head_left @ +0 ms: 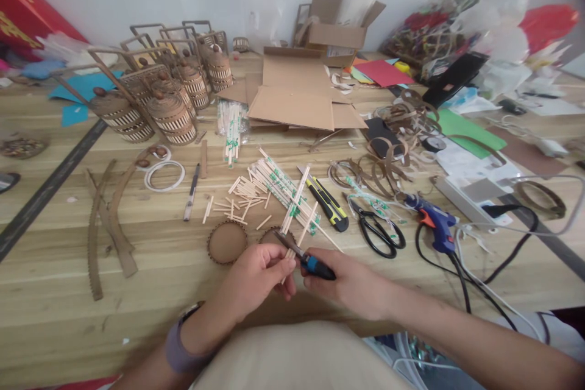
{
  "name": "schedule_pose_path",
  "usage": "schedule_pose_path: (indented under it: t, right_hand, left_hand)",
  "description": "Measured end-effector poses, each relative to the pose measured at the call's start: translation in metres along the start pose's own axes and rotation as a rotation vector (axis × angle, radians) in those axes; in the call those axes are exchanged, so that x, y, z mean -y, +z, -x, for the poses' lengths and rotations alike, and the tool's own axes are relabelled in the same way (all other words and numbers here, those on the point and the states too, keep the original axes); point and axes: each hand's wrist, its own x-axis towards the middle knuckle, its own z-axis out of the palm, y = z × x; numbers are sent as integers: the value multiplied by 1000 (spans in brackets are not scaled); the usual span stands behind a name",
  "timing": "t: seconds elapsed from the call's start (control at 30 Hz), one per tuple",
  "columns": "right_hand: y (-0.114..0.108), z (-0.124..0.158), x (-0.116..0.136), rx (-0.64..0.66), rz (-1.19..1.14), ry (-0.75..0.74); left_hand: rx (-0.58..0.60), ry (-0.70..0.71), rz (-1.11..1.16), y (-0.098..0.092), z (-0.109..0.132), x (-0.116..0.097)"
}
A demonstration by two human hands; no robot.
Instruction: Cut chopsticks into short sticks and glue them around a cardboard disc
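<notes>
Left hand (256,277) pinches a thin wooden stick (302,233) between thumb and fingertips. Right hand (351,286) is closed around a blue-handled knife (315,267), its blade laid across the stick, just above the bench (173,268) at its near edge. The open cardboard box (336,35) at the rear holds white sheets, and its deeper contents are hidden. The lidded wicker baskets (171,116) conceal their interiors. A toothed disc (274,236) is partly covered by the left hand.
</notes>
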Motion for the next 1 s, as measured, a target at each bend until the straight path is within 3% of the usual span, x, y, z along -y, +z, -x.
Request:
schedule_pose_path:
  t: [0.13, 0.47, 0.7, 1.0]
  right_hand:
    - [-2, -2, 0, 52, -99, -31]
    - [-5, -2, -12, 71, -176, 122]
    - [1, -2, -6, -34, 7, 94]
    - [0, -4, -6, -31, 66, 2]
  left_hand:
    - [-17, 4, -49, 0, 2, -3]
    - [-34, -6, -101, 3, 2, -4]
    - [-22, 10, -170, 2, 4, -7]
    - [-55, 33, -211, 3, 4, -8]
